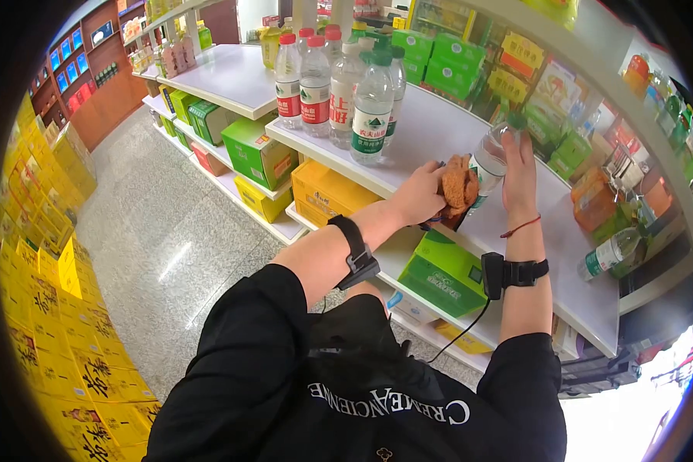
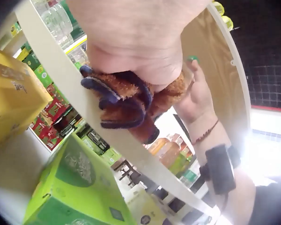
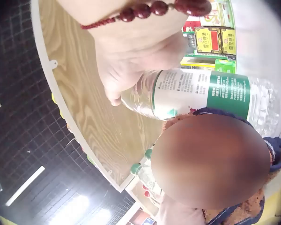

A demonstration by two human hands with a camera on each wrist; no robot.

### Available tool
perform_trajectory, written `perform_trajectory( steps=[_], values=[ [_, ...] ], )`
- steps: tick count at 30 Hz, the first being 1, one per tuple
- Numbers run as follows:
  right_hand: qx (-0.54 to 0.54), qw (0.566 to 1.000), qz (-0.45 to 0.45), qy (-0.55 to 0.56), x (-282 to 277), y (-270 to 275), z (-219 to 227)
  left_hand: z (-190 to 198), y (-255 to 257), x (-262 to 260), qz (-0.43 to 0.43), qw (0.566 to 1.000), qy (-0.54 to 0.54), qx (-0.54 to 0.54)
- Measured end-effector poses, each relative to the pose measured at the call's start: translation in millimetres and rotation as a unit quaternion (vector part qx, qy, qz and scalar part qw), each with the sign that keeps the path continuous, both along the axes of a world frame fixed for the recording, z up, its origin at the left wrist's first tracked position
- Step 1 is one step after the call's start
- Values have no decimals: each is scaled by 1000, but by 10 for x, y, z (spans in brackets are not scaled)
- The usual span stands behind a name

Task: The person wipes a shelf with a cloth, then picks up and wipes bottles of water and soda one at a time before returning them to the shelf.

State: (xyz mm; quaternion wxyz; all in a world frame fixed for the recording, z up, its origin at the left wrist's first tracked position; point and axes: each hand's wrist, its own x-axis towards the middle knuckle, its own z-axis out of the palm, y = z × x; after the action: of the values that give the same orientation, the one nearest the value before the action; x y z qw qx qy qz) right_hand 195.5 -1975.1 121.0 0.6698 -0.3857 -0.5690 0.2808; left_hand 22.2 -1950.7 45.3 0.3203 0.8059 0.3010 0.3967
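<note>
My left hand (image 1: 421, 192) grips a bunched brown cloth (image 1: 460, 186) with dark blue edging, seen close up in the left wrist view as folded fabric (image 2: 126, 101). The cloth lies against the side of a clear water bottle (image 1: 485, 162) with a green cap and a white-and-green label. Around the bottle's upper part, near the cap, my right hand (image 1: 520, 173) holds it from the right. In the right wrist view the bottle (image 3: 187, 91) appears sideways beneath that hand, and a blurred oval covers much of the cloth.
Several water bottles with red caps (image 1: 314, 85) and green caps (image 1: 373, 108) stand on the white shelf (image 1: 439, 131) to the left. Another bottle (image 1: 608, 254) is at the right. Green cartons (image 1: 446, 273) and yellow cartons (image 1: 331, 192) fill the lower shelves. Yellow boxes (image 1: 61, 323) are stacked across the aisle.
</note>
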Motion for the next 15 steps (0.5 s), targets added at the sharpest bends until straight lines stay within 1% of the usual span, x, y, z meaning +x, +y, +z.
perform_trajectory(
  steps=[2,3,4,5,6,8,9,10,12,14,15],
  values=[
    [-13,1000,-3,2,3,-18,7,40,-3,32,26,999,18,27],
    [-25,1000,-3,-2,5,-35,13,86,11,41,24,999,18,25],
    [-25,1000,-4,-3,10,-37,9,179,50,44,4,999,-32,-5],
    [-16,999,-23,-20,16,-32,3,280,91,48,-16,996,-81,-34],
    [-7,998,-42,-36,21,-27,-2,431,77,53,-17,996,-80,-34],
    [3,998,-38,-41,28,-31,-1,777,7,84,-58,977,-193,-73],
    [13,998,-32,-46,29,-35,-1,896,34,113,-57,976,-194,-74],
    [21,998,-26,-52,29,-38,-4,1001,80,150,-54,977,-206,-11],
    [39,997,-15,-61,33,-41,-14,1088,111,183,-49,974,-217,50],
    [44,998,-10,-41,132,94,-141,1110,114,201,-20,983,-153,103],
    [51,998,-5,-20,170,138,-189,1060,112,203,-21,983,-152,102]
  ],
)
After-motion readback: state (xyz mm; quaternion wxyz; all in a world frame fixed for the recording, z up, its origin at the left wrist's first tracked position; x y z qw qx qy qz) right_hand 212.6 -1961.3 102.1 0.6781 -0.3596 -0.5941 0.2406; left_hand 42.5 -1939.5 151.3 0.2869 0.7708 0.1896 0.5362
